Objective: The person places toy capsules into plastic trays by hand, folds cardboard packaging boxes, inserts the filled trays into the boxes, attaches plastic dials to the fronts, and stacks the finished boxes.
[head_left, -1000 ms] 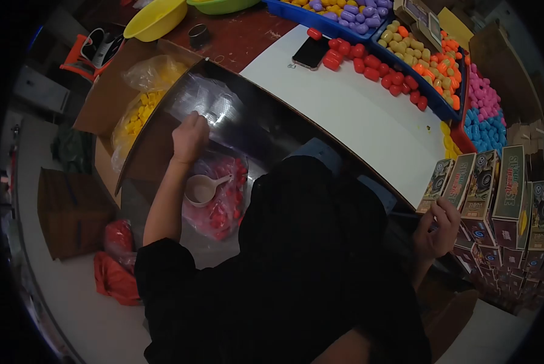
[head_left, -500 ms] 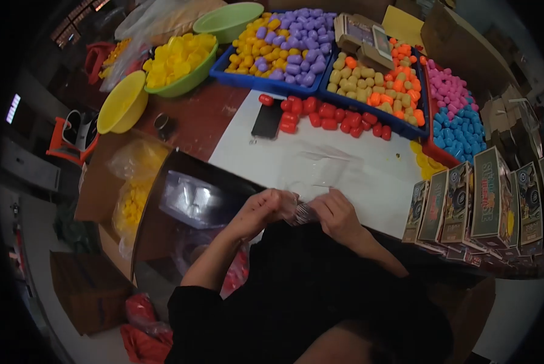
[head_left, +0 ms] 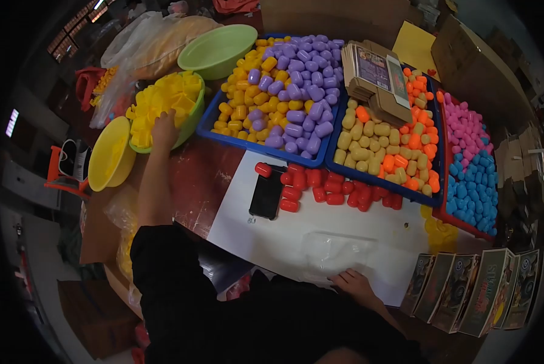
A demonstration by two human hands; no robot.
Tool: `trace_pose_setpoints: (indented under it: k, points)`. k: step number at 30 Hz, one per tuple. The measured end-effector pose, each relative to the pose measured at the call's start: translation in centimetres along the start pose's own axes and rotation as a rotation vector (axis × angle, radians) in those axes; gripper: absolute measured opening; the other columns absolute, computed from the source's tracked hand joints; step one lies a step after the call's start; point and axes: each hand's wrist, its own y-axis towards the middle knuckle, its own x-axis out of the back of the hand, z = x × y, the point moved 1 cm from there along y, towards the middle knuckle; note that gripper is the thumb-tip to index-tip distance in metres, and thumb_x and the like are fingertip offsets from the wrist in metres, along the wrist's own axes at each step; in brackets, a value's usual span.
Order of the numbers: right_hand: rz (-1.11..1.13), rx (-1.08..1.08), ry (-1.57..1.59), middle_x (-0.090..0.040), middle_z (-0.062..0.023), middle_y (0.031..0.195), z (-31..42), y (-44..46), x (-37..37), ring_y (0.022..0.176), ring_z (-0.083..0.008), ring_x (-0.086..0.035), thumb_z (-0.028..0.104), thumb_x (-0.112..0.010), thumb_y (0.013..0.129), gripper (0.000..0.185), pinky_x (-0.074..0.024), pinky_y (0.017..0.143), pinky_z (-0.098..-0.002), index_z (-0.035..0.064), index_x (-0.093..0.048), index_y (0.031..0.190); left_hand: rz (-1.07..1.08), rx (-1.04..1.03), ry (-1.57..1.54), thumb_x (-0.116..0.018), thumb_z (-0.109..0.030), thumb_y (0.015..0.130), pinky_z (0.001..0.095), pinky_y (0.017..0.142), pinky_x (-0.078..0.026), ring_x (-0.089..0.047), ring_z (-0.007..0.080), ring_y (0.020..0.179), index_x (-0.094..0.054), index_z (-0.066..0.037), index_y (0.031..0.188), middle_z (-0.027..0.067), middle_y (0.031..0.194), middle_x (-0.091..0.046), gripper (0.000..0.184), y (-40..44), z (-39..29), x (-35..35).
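Observation:
My left hand is stretched out to the green bowl at the upper left. Its fingertips are among the yellow plastic pieces heaped there, and whether they grip one is hidden. Close to my body, my right hand rests on the white tabletop, fingers extended at the lower edge of a clear plastic bag. The bag lies flat. Beyond it several red capsules form a loose row, beside a dark phone.
Blue trays hold purple and yellow capsules and tan and orange ones. Flattened cartons lie over one tray. Pink and blue capsules fill a red tray. Printed boxes stand at right; a yellow bowl stands at left.
My left hand has left the bag and swung up and left to the green bowl. My right hand has lowered onto the table by the bag. The view has shifted.

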Motion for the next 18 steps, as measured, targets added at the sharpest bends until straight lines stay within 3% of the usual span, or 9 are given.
trace_pose_setpoints:
  k: [2,4,7,10,12,13,15,16,18]
  points:
    - [-0.094,-0.078,0.005,-0.056,-0.0033,0.082,0.4,0.1,0.8,0.081,-0.0208,-0.056,0.013,-0.064,0.073,0.022,-0.0486,0.068,-0.0317,0.0119,-0.060,0.095,-0.083,-0.171,-0.119,-0.071,-0.012,0.067,0.0445,0.076,-0.047,-0.055,0.0380,0.091,-0.049,-0.008,0.111,0.0177,0.099,-0.057,0.050,0.3,1.7,-0.5]
    - [-0.089,-0.092,0.005,-0.056,-0.0032,0.081,0.4,-0.5,0.4,0.080,-0.0206,-0.055,0.012,-0.064,0.072,0.021,-0.0485,0.067,-0.0314,0.0120,-0.061,0.093,-0.079,-0.202,-0.134,-0.072,-0.016,0.068,0.0430,0.076,-0.048,-0.057,0.0363,0.091,-0.049,-0.007,0.111,0.0189,0.095,-0.060,0.049,0.3,2.7,0.0]
    - [-0.092,-0.116,-0.024,-0.056,-0.0030,0.080,0.5,-1.3,-0.1,0.079,-0.0204,-0.055,0.010,-0.063,0.071,0.020,-0.0483,0.066,-0.0311,0.0120,-0.061,0.091,0.052,-0.147,-0.113,-0.073,-0.020,0.068,0.0420,0.077,-0.048,-0.059,0.0364,0.091,-0.050,-0.008,0.113,0.0198,0.098,-0.061,0.053,0.2,3.8,-0.2]
    - [-0.119,-0.110,-0.036,-0.056,-0.0031,0.080,1.0,-2.0,-0.5,0.078,-0.0203,-0.054,0.009,-0.062,0.070,0.021,-0.0481,0.066,-0.0308,0.0115,-0.061,0.091,-0.078,-0.074,-0.148,-0.074,-0.023,0.067,0.0406,0.075,-0.048,-0.061,0.0354,0.088,-0.053,-0.010,0.112,0.0196,0.093,-0.063,0.051,-0.6,4.4,-0.8]
    - [-0.160,-0.092,-0.036,-0.056,-0.0032,0.080,1.0,-2.3,-0.7,0.077,-0.0204,-0.054,0.009,-0.061,0.071,0.021,-0.0479,0.065,-0.0307,0.0111,-0.061,0.091,-0.194,0.181,-0.389,-0.073,-0.023,0.072,0.0356,0.068,-0.049,-0.064,0.0290,0.081,-0.057,-0.004,0.103,0.0143,0.086,-0.065,0.040,-1.2,4.3,0.2]
    - [-0.161,-0.077,-0.074,-0.056,-0.0032,0.081,1.1,-2.5,-0.9,0.079,-0.0202,-0.054,0.009,-0.060,0.071,0.021,-0.0476,0.067,-0.0307,0.0107,-0.061,0.092,-0.195,0.169,-0.386,-0.073,-0.023,0.072,0.0356,0.068,-0.049,-0.064,0.0290,0.081,-0.057,-0.004,0.103,0.0143,0.086,-0.065,0.040,-0.6,5.6,-0.9]
    - [-0.183,-0.079,-0.151,-0.057,-0.0033,0.082,1.6,-2.4,-1.4,0.080,-0.0201,-0.053,0.011,-0.061,0.074,0.020,-0.0467,0.068,-0.0310,0.0098,-0.061,0.093,-0.214,0.426,-1.290,-0.069,-0.022,0.078,0.0276,0.061,-0.048,-0.062,0.0193,0.072,-0.058,0.002,0.095,0.0079,0.078,-0.063,0.031,2.0,10.0,-5.1]
    - [-0.196,-0.101,-0.191,-0.057,-0.0033,0.083,1.9,-2.3,-1.5,0.080,-0.0201,-0.054,0.013,-0.061,0.076,0.019,-0.0461,0.069,-0.0313,0.0093,-0.061,0.094,-0.223,0.505,-1.513,-0.065,-0.020,0.082,0.0243,0.062,-0.048,-0.059,0.0165,0.069,-0.058,0.003,0.096,0.0072,0.077,-0.061,0.028,2.6,10.3,-5.3]
    - [-0.214,-0.107,-0.208,-0.058,-0.0030,0.084,2.2,-1.9,-2.0,0.082,-0.0197,-0.053,0.013,-0.060,0.077,0.021,-0.0452,0.071,-0.0326,0.0079,-0.060,0.098,-0.260,0.565,-1.909,-0.061,-0.014,0.084,0.0210,0.055,-0.043,-0.054,0.0108,0.063,-0.058,0.004,0.094,0.0040,0.079,-0.059,0.021,-0.4,4.5,-1.4]
